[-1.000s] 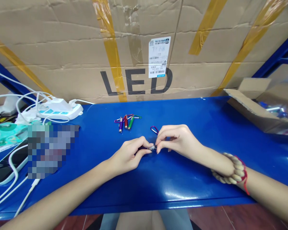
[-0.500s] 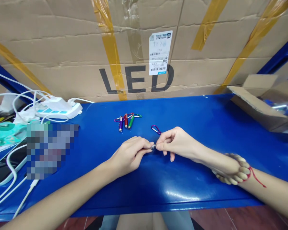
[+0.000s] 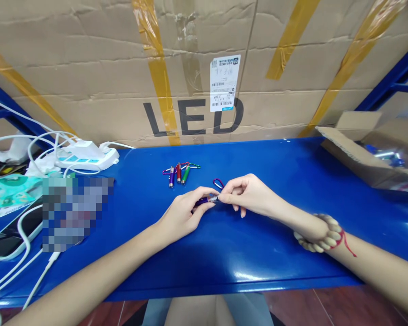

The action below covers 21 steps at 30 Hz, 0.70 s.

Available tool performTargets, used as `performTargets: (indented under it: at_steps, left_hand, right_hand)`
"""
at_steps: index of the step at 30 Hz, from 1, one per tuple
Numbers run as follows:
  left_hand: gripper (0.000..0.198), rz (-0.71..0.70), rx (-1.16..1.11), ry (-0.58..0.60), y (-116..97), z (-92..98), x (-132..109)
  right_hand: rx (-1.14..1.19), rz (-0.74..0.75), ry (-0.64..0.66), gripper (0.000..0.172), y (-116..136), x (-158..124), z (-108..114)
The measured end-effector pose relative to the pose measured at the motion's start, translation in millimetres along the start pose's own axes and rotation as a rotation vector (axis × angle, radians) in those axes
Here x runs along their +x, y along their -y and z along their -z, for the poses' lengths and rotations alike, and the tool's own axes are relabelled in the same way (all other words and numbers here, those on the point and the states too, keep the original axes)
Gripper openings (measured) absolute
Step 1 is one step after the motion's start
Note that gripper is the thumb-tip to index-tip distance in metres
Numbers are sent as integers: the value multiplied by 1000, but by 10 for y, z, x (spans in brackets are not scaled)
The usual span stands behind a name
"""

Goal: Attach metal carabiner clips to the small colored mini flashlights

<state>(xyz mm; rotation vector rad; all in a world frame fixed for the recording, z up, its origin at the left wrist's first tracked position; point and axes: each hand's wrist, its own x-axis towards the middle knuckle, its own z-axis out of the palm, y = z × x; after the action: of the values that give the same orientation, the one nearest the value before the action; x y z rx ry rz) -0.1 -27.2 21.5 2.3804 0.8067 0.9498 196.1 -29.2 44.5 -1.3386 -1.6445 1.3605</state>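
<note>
A small purple mini flashlight (image 3: pixel 203 201) with a silver end lies between the thumb and fingers of my left hand (image 3: pixel 181 213). My right hand (image 3: pixel 248 192) is closed in a pinch at the silver end, its other fingers curled below. Whether a small part is between those fingertips is hidden. Just behind the right fingers sits a purple carabiner clip (image 3: pixel 218 183), partly covered by them. Farther back on the table are a second purple mini flashlight (image 3: pixel 171 177), a red one (image 3: pixel 178 173) and a green one (image 3: pixel 185 174), each beside a carabiner.
On the blue table (image 3: pixel 245 253), a white power strip (image 3: pixel 104 158) with cables, a phone (image 3: pixel 12 235) and a blurred-out item (image 3: pixel 78 213) occupy the left. An open cardboard box (image 3: pixel 357 158) stands at right. A large cardboard carton (image 3: pixel 279 104) rises behind.
My left fingers have opened out from around the flashlight, so its purple body now shows. My right hand keeps its pinch at the silver end. The camera view has shifted slightly.
</note>
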Motion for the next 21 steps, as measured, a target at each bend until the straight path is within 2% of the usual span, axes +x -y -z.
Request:
performTargets:
  at_steps: [4, 8, 10, 14, 17, 21]
  left_hand:
    - [18, 78, 1, -14, 12, 20, 37]
    - [19, 239, -11, -84, 18, 32, 65]
    - [19, 273, -20, -102, 23, 29, 75]
    - [17, 320, -49, -153, 41, 17, 84]
    - [14, 346, -98, -177, 49, 12, 82]
    - [12, 326, -149, -211, 33, 13, 73]
  right_hand:
    - [-152, 102, -90, 41, -20, 31, 55]
    - [-430, 385, -307, 31, -100, 96, 144]
    - [-526, 455, -299, 28, -147, 125, 152]
    - [-613, 419, -256, 22, -214, 155, 113]
    - [-702, 412, -260, 26, -232, 153, 102]
    - [-844, 481, -245, 26, -224, 120, 104]
